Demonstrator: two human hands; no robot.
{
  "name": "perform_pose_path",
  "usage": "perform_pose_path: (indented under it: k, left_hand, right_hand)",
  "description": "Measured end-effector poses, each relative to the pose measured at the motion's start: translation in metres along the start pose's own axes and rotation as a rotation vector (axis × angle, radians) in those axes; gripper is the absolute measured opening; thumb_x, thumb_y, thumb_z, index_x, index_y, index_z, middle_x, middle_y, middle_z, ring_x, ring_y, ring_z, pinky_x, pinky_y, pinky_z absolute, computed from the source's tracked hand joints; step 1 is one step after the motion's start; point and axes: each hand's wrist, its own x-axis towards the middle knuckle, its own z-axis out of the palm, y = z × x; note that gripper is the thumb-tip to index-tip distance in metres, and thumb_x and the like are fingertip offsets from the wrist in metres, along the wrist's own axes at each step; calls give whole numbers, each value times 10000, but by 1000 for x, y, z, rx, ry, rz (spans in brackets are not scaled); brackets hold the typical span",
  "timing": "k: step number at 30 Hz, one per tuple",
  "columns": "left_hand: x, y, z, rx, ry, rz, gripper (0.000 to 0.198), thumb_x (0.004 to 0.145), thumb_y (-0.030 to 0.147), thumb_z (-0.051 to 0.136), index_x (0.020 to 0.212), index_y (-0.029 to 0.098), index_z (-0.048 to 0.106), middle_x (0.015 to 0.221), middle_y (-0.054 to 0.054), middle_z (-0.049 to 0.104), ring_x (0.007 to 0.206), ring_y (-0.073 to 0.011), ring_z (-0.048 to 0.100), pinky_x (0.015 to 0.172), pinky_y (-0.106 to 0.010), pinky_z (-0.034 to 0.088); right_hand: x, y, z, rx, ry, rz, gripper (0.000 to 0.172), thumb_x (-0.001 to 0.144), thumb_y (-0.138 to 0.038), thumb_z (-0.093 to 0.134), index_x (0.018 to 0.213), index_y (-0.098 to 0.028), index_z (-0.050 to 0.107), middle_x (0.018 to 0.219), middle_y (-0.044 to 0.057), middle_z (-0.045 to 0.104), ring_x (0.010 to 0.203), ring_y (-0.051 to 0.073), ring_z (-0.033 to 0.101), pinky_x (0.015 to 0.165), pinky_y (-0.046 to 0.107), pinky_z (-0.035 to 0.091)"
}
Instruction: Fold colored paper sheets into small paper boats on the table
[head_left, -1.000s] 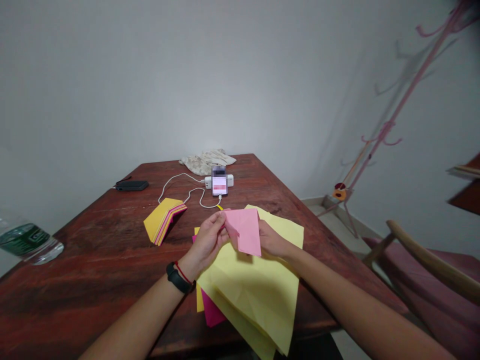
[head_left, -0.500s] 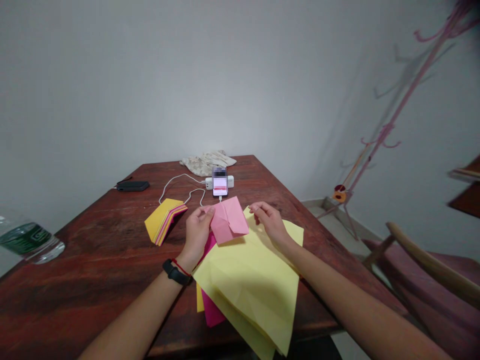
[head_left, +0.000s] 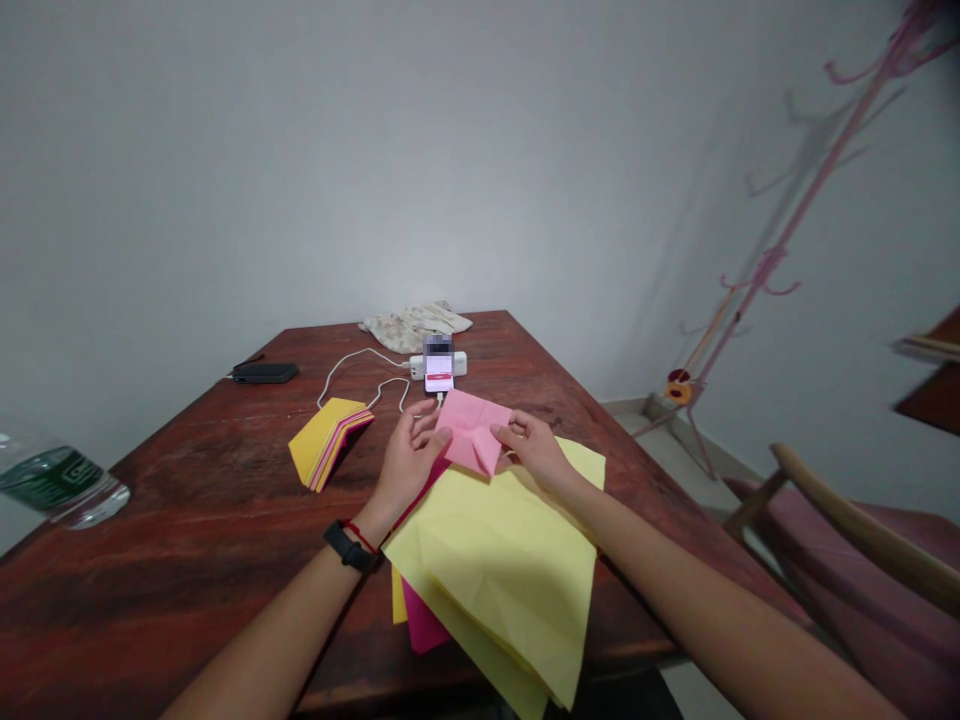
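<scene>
Between both hands is a folded pink sheet of paper [head_left: 471,415], with creases and a small raised flap near its lower corner. My left hand [head_left: 409,452] grips its left edge, thumb on top. My right hand [head_left: 534,447] pinches the right edge, its thumb pressing on the paper. Beneath the hands lie large creased yellow sheets [head_left: 502,560], which hang over the table's front edge. Under them a magenta sheet [head_left: 426,620] shows in part. A black band [head_left: 349,546] and a red cord are on my left wrist.
A stack of folded coloured paper [head_left: 330,440] stands on the wooden table [head_left: 225,500]. Behind the hands, a phone [head_left: 439,365] leans on a white power bank with cables. A plastic bottle [head_left: 64,485], black device [head_left: 264,373], cloth [head_left: 416,325], chair [head_left: 847,510] and pink coat rack [head_left: 795,215] surround.
My right hand has come from beside the pink paper to its right edge and now grips it. The paper has turned and shifted slightly right, and its flap shows differently.
</scene>
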Motion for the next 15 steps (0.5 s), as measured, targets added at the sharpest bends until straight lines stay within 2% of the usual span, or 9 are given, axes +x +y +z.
perform_pose_path:
  k: [2, 6, 10, 15]
  left_hand:
    - [-1, 0, 1, 20, -82, 14, 511, 699, 208, 831, 1170, 200, 633, 1256, -132, 668, 1162, -223, 633, 971, -323, 502]
    - [-4, 4, 0, 169, -181, 29, 559, 614, 167, 877, 1143, 204, 700, 1278, -136, 650, 1155, -252, 627, 970, -354, 517]
    - [-4, 5, -5, 280, -154, 120, 360, 632, 159, 859, 980, 211, 782, 1239, -129, 664, 1216, -263, 587, 1087, -389, 429]
    - [-1, 3, -6, 260, -116, 95, 248, 667, 178, 843, 908, 213, 799, 1109, -120, 716, 1146, -267, 624, 1069, -395, 435]
  right_hand:
    - [2, -2, -2, 45, 68, -5, 351, 687, -438, 783, 868, -192, 609, 712, 10, 702, 557, 153, 651, 481, 264, 555]
    - [3, -4, -3, 141, 130, 9, 362, 672, -377, 791, 902, -215, 563, 792, 9, 719, 620, 167, 676, 490, 255, 543]
    - [3, -3, -3, 171, 120, 18, 397, 659, -336, 798, 930, -229, 528, 811, -6, 709, 615, 158, 666, 484, 246, 530]
    - [4, -2, -5, 161, 97, 12, 467, 658, -311, 791, 1042, -247, 534, 796, -13, 697, 606, 166, 658, 499, 266, 541]
